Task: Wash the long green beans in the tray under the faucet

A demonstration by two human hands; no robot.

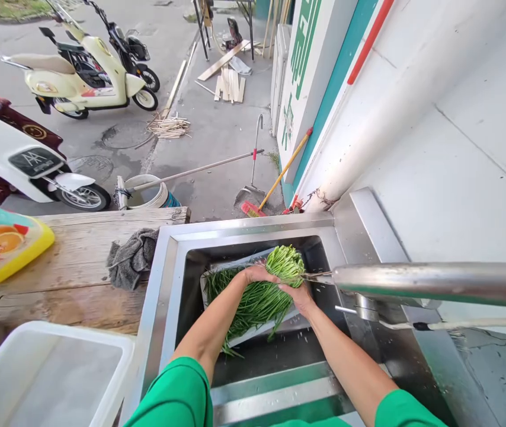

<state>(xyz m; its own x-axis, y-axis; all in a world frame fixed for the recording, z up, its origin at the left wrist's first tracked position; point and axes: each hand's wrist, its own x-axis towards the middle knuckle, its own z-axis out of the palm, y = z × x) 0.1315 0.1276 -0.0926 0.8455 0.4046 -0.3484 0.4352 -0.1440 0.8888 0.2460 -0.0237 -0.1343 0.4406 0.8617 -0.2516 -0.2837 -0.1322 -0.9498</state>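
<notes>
A large bunch of long green vegetable stalks, seemingly garlic chives (257, 305), lies over a pale tray (253, 337) inside the steel sink (173, 296). Both my hands are wrapped around the bunch near its light cut ends. My left hand (259, 274) grips it from the left and my right hand (298, 295) from the right and below. Water runs from the faucet (377, 277) onto the cut ends, and drops splash around. The fingers are partly hidden behind the stalks.
Left of the sink, a wooden table (79, 237) carries a grey rag (134, 258) and a yellow detergent bottle (8, 246). A white plastic bin (115, 379) stands nearer me. Beyond are a bucket (146, 193), a broom (279, 178) and scooters (88, 74). A wall rises at right.
</notes>
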